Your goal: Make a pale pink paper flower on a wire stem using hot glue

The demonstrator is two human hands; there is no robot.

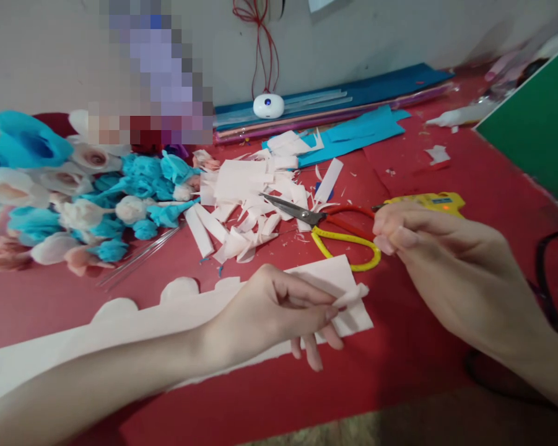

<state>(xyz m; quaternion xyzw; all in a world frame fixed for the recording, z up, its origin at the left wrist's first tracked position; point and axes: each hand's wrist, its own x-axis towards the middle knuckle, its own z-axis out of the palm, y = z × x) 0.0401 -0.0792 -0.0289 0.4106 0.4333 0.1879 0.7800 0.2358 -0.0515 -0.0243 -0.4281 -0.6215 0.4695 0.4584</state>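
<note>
My left hand (274,313) pinches a small rolled piece of white crepe paper (353,296) between thumb and fingertips, its other fingers hanging loose. Beneath that hand lies a long white crepe paper strip (134,331), with a few rounded white pieces (180,289) along its far edge. To the right, my right hand (459,272) is raised with thumb and fingers pressed together; whatever may be between them is hidden. Scissors (346,226) with red and yellow handles lie just beyond, partly covered by the right fingers. A yellow glue gun (427,201) shows behind the right hand.
White paper scraps (246,186) are heaped mid-table. Blue, white and pink paper flowers (97,204) crowd the left, where another person's hand area is blurred. Blue paper (353,136) and a white device on red cord (268,106) are behind. A green board (539,118) stands at right.
</note>
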